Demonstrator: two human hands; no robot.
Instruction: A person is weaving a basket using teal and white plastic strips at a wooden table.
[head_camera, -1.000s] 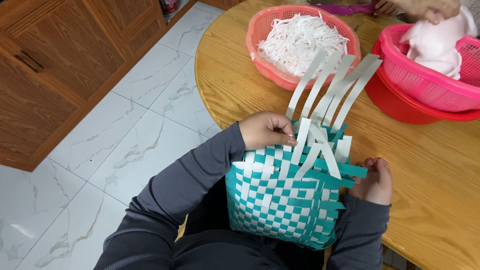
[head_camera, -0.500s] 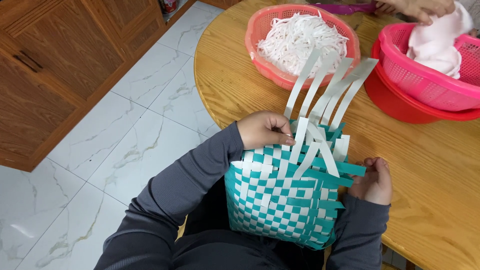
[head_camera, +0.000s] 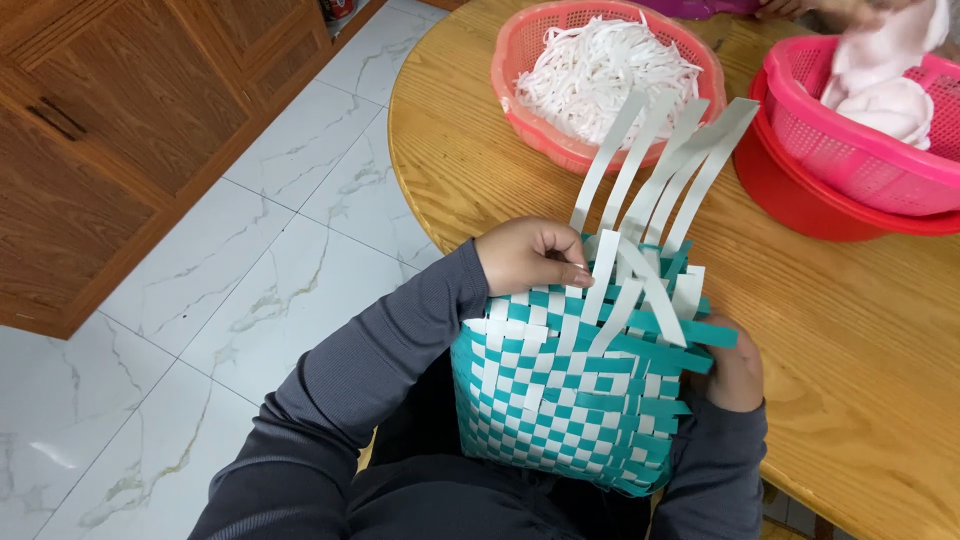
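A half-woven basket of teal and white strips rests in my lap against the table edge. Several loose white strips stand up from its top and lean over the table. My left hand grips the basket's upper left rim, fingers curled over a strip. My right hand holds the right side of the basket, mostly hidden behind the weave and the teal strip ends.
A round wooden table lies ahead. On it sit an orange basket of white shreds and a pink basket nested in a red bowl, holding pale pieces. Another person's hand shows at the top. A wooden cabinet stands at left.
The loose white strips have shifted slightly to the right. Both hands keep the same hold on the basket.
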